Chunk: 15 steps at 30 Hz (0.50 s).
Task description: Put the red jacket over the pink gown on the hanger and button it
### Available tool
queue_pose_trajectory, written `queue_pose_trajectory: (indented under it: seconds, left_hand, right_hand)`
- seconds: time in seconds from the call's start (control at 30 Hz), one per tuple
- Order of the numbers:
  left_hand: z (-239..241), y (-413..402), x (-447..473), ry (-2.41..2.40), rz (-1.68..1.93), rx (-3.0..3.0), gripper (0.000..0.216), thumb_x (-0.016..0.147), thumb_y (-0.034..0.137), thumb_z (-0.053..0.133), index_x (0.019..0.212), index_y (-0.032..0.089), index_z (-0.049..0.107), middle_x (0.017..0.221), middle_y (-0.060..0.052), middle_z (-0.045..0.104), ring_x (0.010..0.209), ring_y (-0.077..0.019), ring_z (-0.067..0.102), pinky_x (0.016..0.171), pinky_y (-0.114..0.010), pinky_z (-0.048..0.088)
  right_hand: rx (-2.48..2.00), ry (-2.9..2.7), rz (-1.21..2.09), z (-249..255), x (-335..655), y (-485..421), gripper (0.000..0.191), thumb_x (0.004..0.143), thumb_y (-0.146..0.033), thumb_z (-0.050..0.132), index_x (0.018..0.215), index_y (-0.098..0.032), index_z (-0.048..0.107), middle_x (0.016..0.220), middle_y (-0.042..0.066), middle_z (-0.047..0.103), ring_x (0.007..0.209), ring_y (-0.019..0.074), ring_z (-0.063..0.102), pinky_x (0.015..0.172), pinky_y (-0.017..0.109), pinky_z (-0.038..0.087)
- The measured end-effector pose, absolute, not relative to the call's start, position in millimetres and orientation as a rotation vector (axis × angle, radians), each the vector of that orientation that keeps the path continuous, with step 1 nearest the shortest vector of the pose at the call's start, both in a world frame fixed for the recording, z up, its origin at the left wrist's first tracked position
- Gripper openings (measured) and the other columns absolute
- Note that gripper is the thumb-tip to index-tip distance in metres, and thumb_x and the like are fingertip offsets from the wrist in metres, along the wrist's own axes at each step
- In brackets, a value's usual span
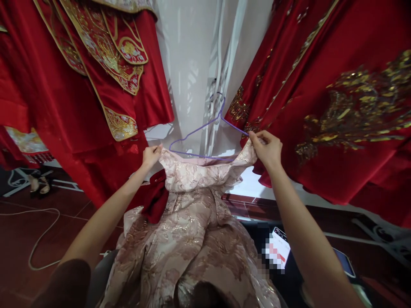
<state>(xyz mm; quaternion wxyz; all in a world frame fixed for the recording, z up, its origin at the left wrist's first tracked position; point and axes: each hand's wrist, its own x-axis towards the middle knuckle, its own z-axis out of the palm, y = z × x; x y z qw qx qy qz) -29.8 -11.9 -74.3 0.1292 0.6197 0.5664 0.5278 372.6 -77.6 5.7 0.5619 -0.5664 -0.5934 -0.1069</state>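
A pale pink brocade dress (195, 226) with a dark red bow (157, 196) hangs down in front of me. A thin purple wire hanger (205, 130) sits at its neckline. My left hand (151, 155) pinches the dress's left shoulder edge, fingers closed on the fabric. My right hand (266, 147) pinches the right shoulder of the dress together with the hanger's right arm. Both arms are stretched forward and up.
Red garments with gold embroidery hang at the left (96, 85) and at the right (337, 107), close to both hands. A white wall (192, 64) lies between them. A white cable (41, 235) loops on the dark red floor. A phone (278, 252) lies low right.
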Motion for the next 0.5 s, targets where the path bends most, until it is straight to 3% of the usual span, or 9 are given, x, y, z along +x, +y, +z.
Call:
queue_pose_trajectory:
  seconds: [0.27,0.5]
  left_hand:
    - [-76,-9,-27,1.519,1.652,1.79,0.041,0.082,0.049,0.047,0.057,0.017,0.048,0.053,0.003,0.038,0.054,-0.0095,0.034,0.051,-0.022,0.025]
    - [-26,-21,7,1.216,1.695,1.922,0.033,0.083,0.041,0.051,0.065,0.015,0.058,0.06,0.002,0.05,0.06,-0.0111,0.044,0.058,-0.021,0.033]
  right_hand:
    - [-1.337,-1.404,-0.285,8,372,-83,0.035,0.08,-0.052,0.055,0.068,-0.02,0.06,0.066,0.002,0.064,0.063,0.0164,0.056,0.064,0.028,0.039]
    - [-1.304,-1.419,-0.157,2,374,-77,0.036,0.079,-0.053,0.056,0.067,-0.02,0.059,0.065,0.001,0.062,0.064,0.0164,0.055,0.06,0.027,0.039]
